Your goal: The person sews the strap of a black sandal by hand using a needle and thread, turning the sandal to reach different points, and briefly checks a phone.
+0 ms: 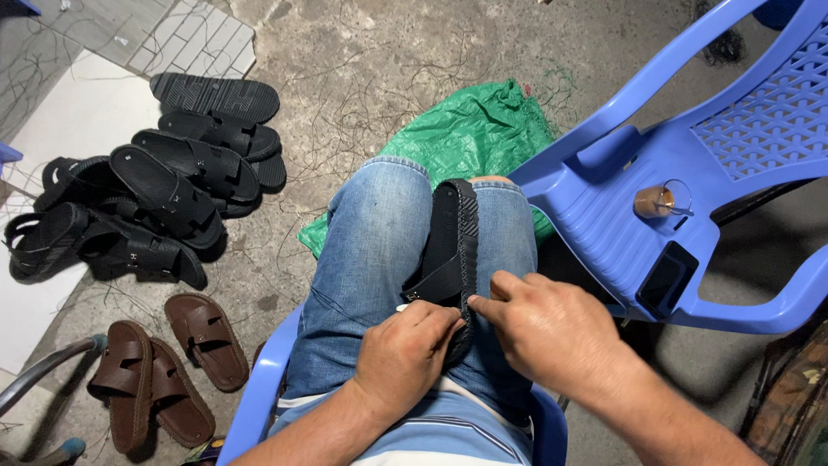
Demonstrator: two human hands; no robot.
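Pinching at the near end of a black sandal [450, 250], both hands met over the person's lap, where the sandal stood on edge, wedged between the two knees in blue jeans [371, 259]. The left hand [401, 354] was curled into a loose fist against the sandal's near end, knuckles up, seemingly gripping the sole's edge; something small and pale showed at its thumb, too small to tell what. The right hand [552, 332] lay just right of the sandal, its forefinger and thumb closed on the ribbed edge of the sole, wrist coming in from the lower right. The sandal's long axis ran straight away from the hands toward the knees, strap facing left, tread facing right, so both hands sat equally close to its near end. Beyond the sandal's far end lay a green bag [474, 129] on the floor. Left of the sandal, well apart, lay a heap of black sandals [164, 190] and some brown sandals [164, 371]. Right of it stood a blue plastic chair [690, 173] bearing a phone [666, 278] and a thread spool [654, 202].
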